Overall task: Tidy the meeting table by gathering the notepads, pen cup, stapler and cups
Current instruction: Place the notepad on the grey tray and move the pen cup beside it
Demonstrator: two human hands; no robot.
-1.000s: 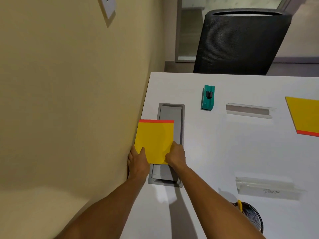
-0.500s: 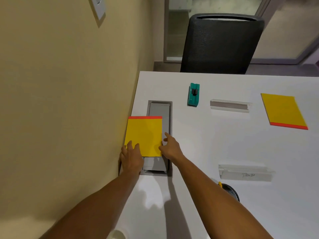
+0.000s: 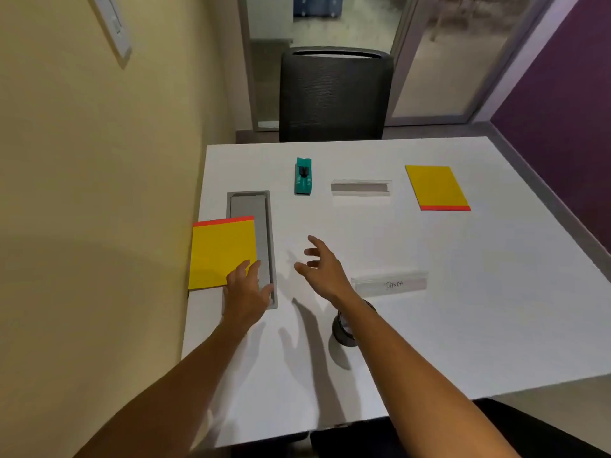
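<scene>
A yellow notepad (image 3: 222,252) with a red top strip lies at the table's left edge against the wall, partly over a grey cable hatch (image 3: 261,233). My left hand (image 3: 247,292) rests flat at the notepad's near right corner, fingers spread, holding nothing. My right hand (image 3: 322,269) hovers open over the bare table to the right of the hatch. A second yellow notepad (image 3: 436,187) lies at the far right. A teal stapler (image 3: 303,176) sits at the far middle. A black pen cup (image 3: 344,328) stands partly hidden under my right forearm.
Two clear name-card holders stand on the white table (image 3: 463,309): one far (image 3: 361,188), one near (image 3: 391,283) with handwriting. A black mesh chair (image 3: 334,94) stands behind the far edge. The beige wall (image 3: 99,193) runs along the left side.
My right hand has lifted off the notepad and moved right over the bare table. My left hand shifted to the pad's near right corner. The view has pulled back.
</scene>
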